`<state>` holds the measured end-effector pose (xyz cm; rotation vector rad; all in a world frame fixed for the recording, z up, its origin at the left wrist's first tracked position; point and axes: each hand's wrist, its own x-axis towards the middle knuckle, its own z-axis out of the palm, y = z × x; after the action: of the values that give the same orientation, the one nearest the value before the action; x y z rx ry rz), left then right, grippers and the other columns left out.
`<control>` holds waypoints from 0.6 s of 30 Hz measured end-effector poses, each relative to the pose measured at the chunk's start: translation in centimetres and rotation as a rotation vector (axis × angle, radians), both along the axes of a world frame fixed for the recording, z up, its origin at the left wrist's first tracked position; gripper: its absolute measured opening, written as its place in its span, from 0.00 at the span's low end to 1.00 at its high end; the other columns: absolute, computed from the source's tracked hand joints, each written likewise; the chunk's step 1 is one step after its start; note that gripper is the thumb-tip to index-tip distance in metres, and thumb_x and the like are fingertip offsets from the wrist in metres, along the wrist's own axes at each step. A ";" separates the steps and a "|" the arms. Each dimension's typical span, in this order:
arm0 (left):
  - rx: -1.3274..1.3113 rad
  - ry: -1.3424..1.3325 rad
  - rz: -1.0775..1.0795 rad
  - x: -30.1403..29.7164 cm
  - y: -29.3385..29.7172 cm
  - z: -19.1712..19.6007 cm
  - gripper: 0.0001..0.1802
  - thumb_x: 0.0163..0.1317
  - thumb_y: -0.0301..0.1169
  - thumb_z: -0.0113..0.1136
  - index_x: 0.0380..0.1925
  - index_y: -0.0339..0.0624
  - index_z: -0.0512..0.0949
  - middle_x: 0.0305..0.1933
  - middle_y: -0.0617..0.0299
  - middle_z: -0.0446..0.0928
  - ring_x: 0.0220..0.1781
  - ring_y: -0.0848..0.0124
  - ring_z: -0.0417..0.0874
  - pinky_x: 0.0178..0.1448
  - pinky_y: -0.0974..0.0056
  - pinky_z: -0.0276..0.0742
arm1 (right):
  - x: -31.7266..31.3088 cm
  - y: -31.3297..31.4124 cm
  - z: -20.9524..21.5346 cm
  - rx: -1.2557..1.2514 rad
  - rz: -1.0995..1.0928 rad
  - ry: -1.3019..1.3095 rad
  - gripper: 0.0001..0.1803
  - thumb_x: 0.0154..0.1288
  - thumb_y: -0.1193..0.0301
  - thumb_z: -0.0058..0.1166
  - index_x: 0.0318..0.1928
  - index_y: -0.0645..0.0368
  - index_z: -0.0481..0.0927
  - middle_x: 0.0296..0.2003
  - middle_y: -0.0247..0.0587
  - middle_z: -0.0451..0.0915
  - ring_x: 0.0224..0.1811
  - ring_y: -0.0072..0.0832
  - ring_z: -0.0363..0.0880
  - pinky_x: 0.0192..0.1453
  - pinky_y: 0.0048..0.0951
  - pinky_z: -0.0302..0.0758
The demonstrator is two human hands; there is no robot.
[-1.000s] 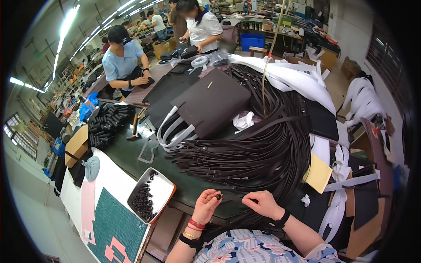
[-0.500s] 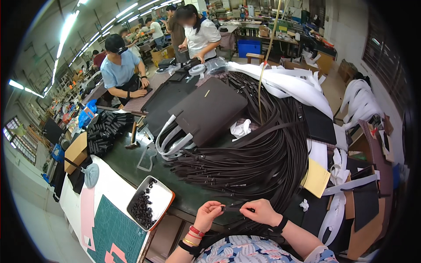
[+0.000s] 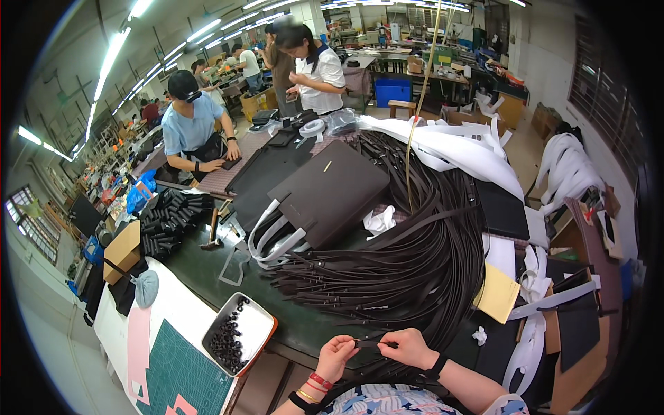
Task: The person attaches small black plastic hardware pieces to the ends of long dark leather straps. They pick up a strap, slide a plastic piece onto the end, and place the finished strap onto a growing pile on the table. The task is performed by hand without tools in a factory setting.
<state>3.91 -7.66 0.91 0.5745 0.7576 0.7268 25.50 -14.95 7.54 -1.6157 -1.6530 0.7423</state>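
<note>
By the tabletop (image 3: 304,333)'s near edge | your left hand (image 3: 336,355) and right hand (image 3: 412,348) have drawn closer | fingers of both pinch the dark strap (image 3: 369,344) between them | seemingly controlled from both sides

Left fisheye on head looks down, forward across workbench (image 3: 294,321) close below.

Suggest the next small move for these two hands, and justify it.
Probably, the right hand should ease the narrow, flat, dark strip toward the left hand: both hands are pinched closed, and the strip bridges the gap between them.
</note>
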 end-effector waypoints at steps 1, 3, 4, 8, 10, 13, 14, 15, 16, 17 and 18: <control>0.004 0.010 -0.010 0.0 -0.1 0.0 0.09 0.65 0.22 0.60 0.45 0.34 0.75 0.44 0.56 0.82 0.45 0.70 0.85 0.53 0.68 0.83 | 0.0 0.0 -0.2 0.010 -0.001 0.006 0.08 0.55 0.66 0.62 0.30 0.57 0.85 0.22 0.40 0.82 0.22 0.33 0.82 0.28 0.28 0.75; 0.011 0.030 -0.031 -0.1 -0.3 -0.3 0.09 0.65 0.22 0.60 0.44 0.34 0.76 0.44 0.56 0.82 0.45 0.70 0.85 0.53 0.67 0.83 | -0.1 0.0 -0.3 0.025 -0.002 0.017 0.08 0.55 0.66 0.62 0.30 0.58 0.84 0.21 0.39 0.82 0.22 0.32 0.82 0.28 0.28 0.75; 0.008 0.031 -0.025 0.0 -0.4 -0.2 0.09 0.65 0.21 0.60 0.44 0.34 0.76 0.43 0.57 0.82 0.45 0.70 0.85 0.53 0.67 0.83 | -0.2 0.1 -0.2 0.033 -0.002 0.018 0.08 0.55 0.66 0.62 0.29 0.58 0.84 0.21 0.39 0.82 0.22 0.32 0.82 0.28 0.28 0.75; 0.054 0.018 -0.066 0.2 -1.0 -0.2 0.09 0.64 0.20 0.61 0.44 0.33 0.77 0.43 0.56 0.82 0.44 0.70 0.84 0.53 0.66 0.84 | -0.1 0.3 -0.4 0.030 0.028 -0.024 0.08 0.55 0.66 0.62 0.29 0.58 0.84 0.21 0.39 0.81 0.22 0.33 0.82 0.27 0.29 0.75; 0.101 0.079 -0.149 0.9 -1.7 0.9 0.09 0.63 0.20 0.62 0.44 0.33 0.79 0.43 0.55 0.82 0.44 0.69 0.84 0.52 0.65 0.84 | -1.1 0.4 -0.9 0.104 0.057 -0.037 0.09 0.56 0.65 0.60 0.26 0.56 0.83 0.19 0.39 0.80 0.21 0.35 0.81 0.26 0.32 0.75; 0.048 0.069 -0.053 1.4 -1.5 1.4 0.09 0.63 0.20 0.62 0.43 0.35 0.79 0.42 0.57 0.82 0.43 0.69 0.85 0.51 0.67 0.84 | -1.6 0.8 -0.8 0.133 0.065 -0.059 0.09 0.59 0.63 0.60 0.31 0.54 0.83 0.23 0.38 0.81 0.24 0.36 0.81 0.28 0.33 0.76; 0.026 0.061 -0.021 1.4 -1.3 1.0 0.08 0.63 0.20 0.62 0.43 0.36 0.79 0.41 0.57 0.81 0.43 0.70 0.84 0.51 0.67 0.84 | -1.7 0.9 -0.7 0.134 0.066 -0.051 0.09 0.59 0.62 0.60 0.33 0.54 0.82 0.25 0.37 0.82 0.26 0.36 0.82 0.30 0.33 0.76; 0.003 0.052 0.011 1.4 -1.1 0.3 0.08 0.63 0.20 0.62 0.43 0.36 0.79 0.41 0.58 0.81 0.43 0.70 0.84 0.50 0.68 0.83 | -1.7 1.1 -0.7 0.136 0.067 -0.044 0.10 0.59 0.62 0.61 0.35 0.54 0.82 0.28 0.37 0.83 0.28 0.35 0.82 0.31 0.32 0.77; -0.015 0.042 0.041 1.5 -0.8 0.2 0.08 0.64 0.20 0.61 0.42 0.37 0.78 0.41 0.59 0.81 0.43 0.71 0.84 0.50 0.68 0.83 | -1.4 1.1 -0.4 0.113 0.074 -0.029 0.10 0.60 0.63 0.61 0.36 0.54 0.82 0.30 0.37 0.83 0.30 0.35 0.83 0.33 0.32 0.77; -0.033 0.028 0.062 1.4 -0.7 0.1 0.08 0.64 0.21 0.61 0.42 0.37 0.78 0.41 0.60 0.81 0.43 0.71 0.84 0.51 0.69 0.83 | -0.8 0.8 0.0 0.090 0.081 -0.015 0.10 0.60 0.63 0.62 0.38 0.55 0.82 0.32 0.36 0.83 0.32 0.35 0.83 0.34 0.32 0.77; -0.051 0.013 0.084 1.2 -0.7 0.2 0.07 0.64 0.21 0.61 0.42 0.38 0.78 0.41 0.61 0.81 0.43 0.72 0.83 0.51 0.70 0.82 | -0.3 0.7 0.2 0.068 0.088 -0.001 0.10 0.61 0.64 0.62 0.39 0.55 0.82 0.34 0.36 0.83 0.34 0.35 0.83 0.36 0.31 0.77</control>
<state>5.11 -8.33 1.09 0.5038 0.8139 0.7792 25.17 -14.29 7.71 -1.5045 -1.7404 0.7217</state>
